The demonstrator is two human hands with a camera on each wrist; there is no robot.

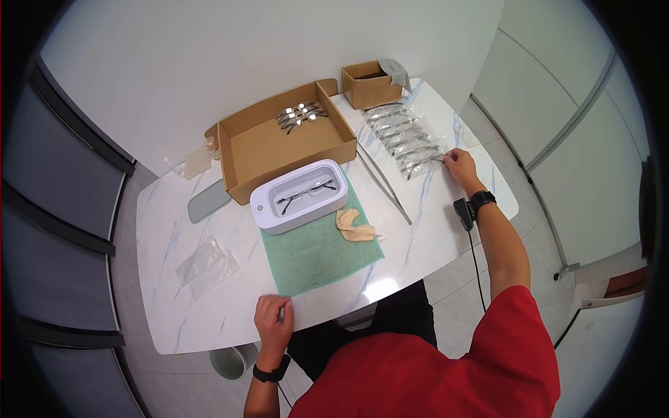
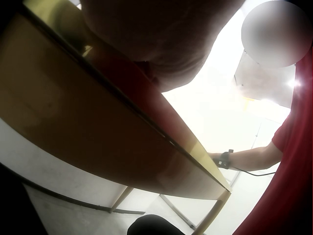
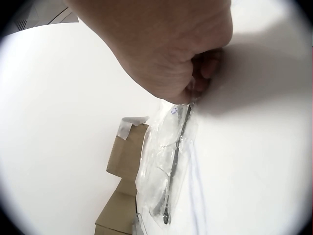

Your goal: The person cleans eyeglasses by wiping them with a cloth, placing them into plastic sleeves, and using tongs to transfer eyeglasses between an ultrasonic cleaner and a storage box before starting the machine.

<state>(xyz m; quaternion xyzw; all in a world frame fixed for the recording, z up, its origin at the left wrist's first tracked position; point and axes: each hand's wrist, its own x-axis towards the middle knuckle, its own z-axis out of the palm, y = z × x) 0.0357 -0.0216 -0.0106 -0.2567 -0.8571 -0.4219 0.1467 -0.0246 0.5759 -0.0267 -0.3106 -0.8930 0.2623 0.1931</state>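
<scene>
My right hand is at the right of the table, its fingers pinching the end of a clear plastic bag with a pair of glasses inside. That bag is the nearest of a row of bagged glasses. My left hand rests at the table's front edge with its fingers loosely curled. In the middle, a white ultrasonic cleaner stands partly on a green cloth, with one pair of glasses in its basin. A beige cloth lies on the green one.
An open cardboard tray holds several glasses. A small cardboard box stands at the back. Long metal tweezers lie right of the cleaner. Empty plastic bags and a grey lid-like piece are at left.
</scene>
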